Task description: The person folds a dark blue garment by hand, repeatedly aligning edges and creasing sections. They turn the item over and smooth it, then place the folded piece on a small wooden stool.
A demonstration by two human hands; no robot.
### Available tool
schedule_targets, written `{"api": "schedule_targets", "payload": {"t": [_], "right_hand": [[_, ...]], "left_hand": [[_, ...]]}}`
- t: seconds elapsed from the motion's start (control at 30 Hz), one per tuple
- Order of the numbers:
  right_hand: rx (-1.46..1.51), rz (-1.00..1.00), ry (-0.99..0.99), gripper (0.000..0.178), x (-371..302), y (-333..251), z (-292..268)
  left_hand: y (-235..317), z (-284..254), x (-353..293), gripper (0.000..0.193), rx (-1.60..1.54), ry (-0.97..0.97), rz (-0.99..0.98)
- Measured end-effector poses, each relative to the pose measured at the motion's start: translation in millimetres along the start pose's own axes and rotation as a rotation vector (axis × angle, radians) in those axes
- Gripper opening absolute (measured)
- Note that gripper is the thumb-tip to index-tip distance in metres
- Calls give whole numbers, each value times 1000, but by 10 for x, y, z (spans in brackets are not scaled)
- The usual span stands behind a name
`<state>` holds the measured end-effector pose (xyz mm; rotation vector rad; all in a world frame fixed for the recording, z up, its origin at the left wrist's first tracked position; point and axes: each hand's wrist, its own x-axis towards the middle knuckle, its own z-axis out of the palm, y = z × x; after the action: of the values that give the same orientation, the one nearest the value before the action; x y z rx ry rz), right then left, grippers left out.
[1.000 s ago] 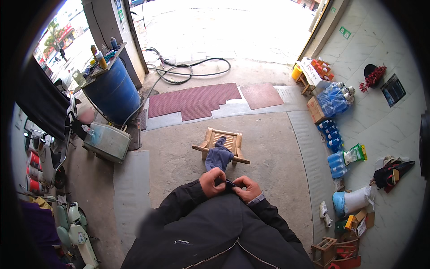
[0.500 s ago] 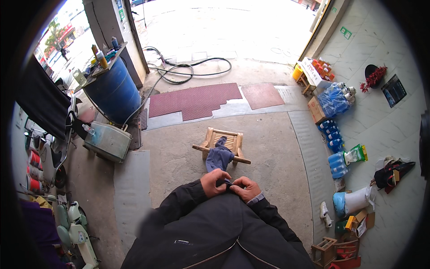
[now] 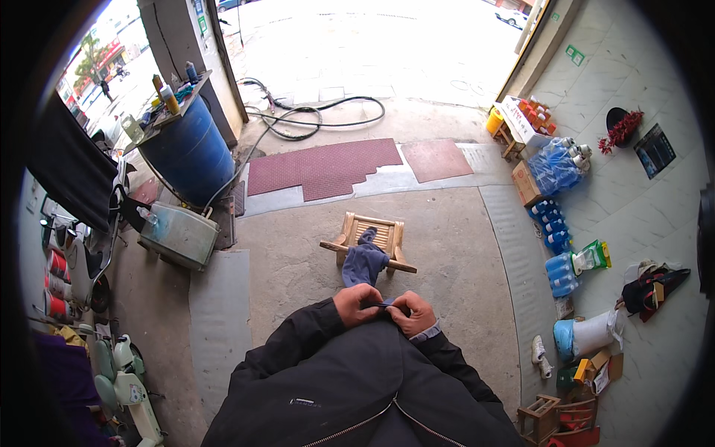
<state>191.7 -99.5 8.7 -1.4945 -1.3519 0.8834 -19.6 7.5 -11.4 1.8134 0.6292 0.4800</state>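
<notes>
Close in front of my black jacket, my left hand and my right hand face each other with bent fingers. Both pinch a narrow fold of dark blue cloth stretched between their fingertips. Just beyond them, a blue-grey garment hangs over the back rail of a small wooden chair, one end lying on the slatted seat. Its lower end reaches my left hand; whether it is one piece with the pinched fold cannot be made out.
At the left stand a blue barrel, a grey plastic bin and a pale green scooter. A black hose coils near the doorway. Blue bottles, white shoes and a wooden stool line the right wall.
My fingers have shifted slightly along the cloth, the right hand turning a little, and the fold between them now shows more plainly. The chair and draped garment stay put.
</notes>
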Motion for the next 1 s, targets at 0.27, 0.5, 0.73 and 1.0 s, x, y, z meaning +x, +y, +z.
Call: {"api": "schedule_targets", "payload": {"t": [0.27,0.5,0.73,1.0], "right_hand": [[32,18,64,13,4,-110,21],[48,65,88,14,-4,-97,3],[-35,11,113,16,-2,0,5],[50,40,69,16,-16,-11,28]], "left_hand": [[-163,23,26,26,118,-29,-48],[-215,40,34,23,103,25,105],[-244,39,60,23,95,-1,133],[-268,74,30,24,1,-50,114]]}}
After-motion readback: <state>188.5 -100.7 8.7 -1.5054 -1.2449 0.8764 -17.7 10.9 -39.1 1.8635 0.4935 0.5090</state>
